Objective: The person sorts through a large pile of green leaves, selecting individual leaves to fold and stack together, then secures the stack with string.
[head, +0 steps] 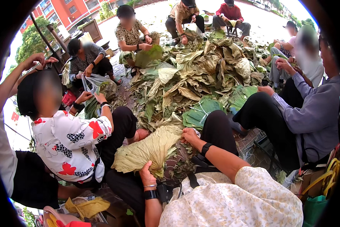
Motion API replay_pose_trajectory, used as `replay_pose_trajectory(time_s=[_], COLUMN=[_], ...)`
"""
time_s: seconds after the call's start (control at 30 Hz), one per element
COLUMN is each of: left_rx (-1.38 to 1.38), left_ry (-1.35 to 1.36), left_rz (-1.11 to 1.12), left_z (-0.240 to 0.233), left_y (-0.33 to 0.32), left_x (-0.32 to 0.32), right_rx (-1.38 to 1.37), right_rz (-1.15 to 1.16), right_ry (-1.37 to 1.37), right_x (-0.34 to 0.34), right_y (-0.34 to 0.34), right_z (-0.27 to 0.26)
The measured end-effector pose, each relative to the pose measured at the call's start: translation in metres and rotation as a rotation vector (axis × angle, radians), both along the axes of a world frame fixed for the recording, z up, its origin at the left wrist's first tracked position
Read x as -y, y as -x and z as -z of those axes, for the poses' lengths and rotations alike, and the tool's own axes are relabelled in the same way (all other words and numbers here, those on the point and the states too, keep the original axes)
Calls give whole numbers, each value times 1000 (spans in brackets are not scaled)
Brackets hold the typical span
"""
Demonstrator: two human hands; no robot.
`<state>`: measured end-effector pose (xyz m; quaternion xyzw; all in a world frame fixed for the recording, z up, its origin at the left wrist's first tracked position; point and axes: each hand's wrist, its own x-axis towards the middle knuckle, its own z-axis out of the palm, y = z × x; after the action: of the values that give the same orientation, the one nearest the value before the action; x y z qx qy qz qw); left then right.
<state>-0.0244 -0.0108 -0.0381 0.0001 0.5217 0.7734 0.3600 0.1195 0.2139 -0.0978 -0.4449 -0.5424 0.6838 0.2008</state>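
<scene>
A large dried lotus leaf (pixel 150 147), pale yellow-green and ribbed, spreads above my lap. My left hand (pixel 148 176) grips its near edge, thumb on top. At the far right edge of the leaf, my right hand (pixel 190 136) is closed with its fingertips on the rim. Beyond my right knee lies a bundle of green lotus leaves (pixel 201 113), tied with white string. A big heap of dried, crumpled lotus leaves (pixel 198 71) rises in front of me, mostly tan with some green ones among them.
Several people sit around the heap handling leaves. One at my left (pixel 70 142), in a flowered shirt, holds a clear plastic bag (pixel 93 82). Close on my right sits a person in a grey-blue shirt (pixel 314 105). Yellow tubing (pixel 326 176) is at lower right; a yellow cloth (pixel 87 207) lies lower left.
</scene>
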Motion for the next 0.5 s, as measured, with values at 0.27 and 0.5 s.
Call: replay_pose_trajectory(time_s=[0.27, 0.5], left_rx=[-10, -84], left_ry=[-61, -73], left_rz=[-7, 33], left_z=[23, 3], left_y=[6, -4], left_x=[-5, -4], right_rx=[257, 343], right_rz=[-5, 164], right_ry=[-680, -611], right_x=[-6, -5], right_y=[0, 2], right_z=[32, 18])
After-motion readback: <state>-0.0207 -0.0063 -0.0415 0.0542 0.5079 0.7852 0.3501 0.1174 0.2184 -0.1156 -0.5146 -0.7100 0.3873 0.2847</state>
